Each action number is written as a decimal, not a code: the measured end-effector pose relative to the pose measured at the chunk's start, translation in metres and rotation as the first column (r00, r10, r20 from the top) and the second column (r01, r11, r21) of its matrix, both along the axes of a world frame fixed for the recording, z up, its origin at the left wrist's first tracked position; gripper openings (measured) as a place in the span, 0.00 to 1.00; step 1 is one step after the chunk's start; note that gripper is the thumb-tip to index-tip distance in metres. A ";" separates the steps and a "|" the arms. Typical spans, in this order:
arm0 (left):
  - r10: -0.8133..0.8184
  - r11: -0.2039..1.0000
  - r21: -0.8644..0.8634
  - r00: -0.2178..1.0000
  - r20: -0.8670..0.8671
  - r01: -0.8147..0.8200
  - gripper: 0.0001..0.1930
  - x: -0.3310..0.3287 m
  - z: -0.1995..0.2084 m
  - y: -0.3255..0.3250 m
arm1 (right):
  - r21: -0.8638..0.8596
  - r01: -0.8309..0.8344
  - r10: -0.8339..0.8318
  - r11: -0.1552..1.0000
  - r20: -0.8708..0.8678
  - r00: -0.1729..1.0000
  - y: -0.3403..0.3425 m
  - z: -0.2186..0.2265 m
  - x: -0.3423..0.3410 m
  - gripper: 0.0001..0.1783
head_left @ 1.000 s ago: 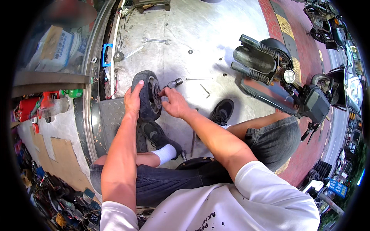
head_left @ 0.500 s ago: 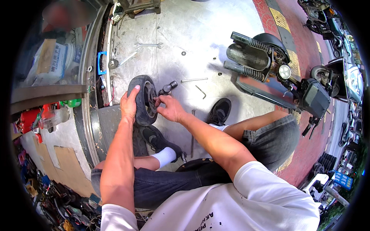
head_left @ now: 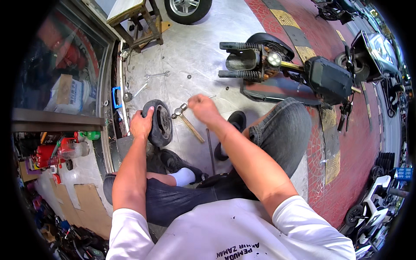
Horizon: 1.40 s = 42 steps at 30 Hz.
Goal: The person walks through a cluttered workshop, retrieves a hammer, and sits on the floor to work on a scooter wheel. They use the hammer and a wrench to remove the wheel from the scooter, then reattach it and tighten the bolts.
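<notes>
My left hand (head_left: 141,125) grips the left side of a small wheel with a black tyre (head_left: 162,138), which stands tilted on the floor with its rim showing. Thumb on top, the fingers go behind the tyre. To the right, my right hand (head_left: 203,108) is closed just above the floor. What it holds, if anything, is hidden. A thin metal rod (head_left: 212,96) pokes out past its knuckles. Between wheel and right hand lies a ball-peen hammer (head_left: 190,126) with a wooden handle. A dark bar (head_left: 211,149) lies nearer my feet.
An open-ended wrench (head_left: 157,75) and a small silver tool (head_left: 140,89) lie beyond the wheel. A partly dismantled electric scooter (head_left: 277,73) stands at right. A wooden stool (head_left: 130,19) and a larger wheel (head_left: 188,9) are at the far side. A glass door (head_left: 69,69) borders the left.
My right hand has left the wheel's hub and moved right, over the floor near the thin rod. The hammer's handle is now uncovered. My left hand still holds the wheel. The view has shifted.
</notes>
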<state>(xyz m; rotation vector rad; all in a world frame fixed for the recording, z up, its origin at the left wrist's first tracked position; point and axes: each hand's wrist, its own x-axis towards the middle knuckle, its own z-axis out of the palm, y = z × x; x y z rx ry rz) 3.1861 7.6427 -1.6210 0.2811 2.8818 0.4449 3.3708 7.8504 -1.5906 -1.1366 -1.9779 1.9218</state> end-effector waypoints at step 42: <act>-0.992 -0.030 -0.446 -0.081 -0.097 0.894 0.29 0.093 0.168 0.091 | 0.462 -0.256 0.200 0.849 0.166 0.965 -0.037 0.057 0.085 0.49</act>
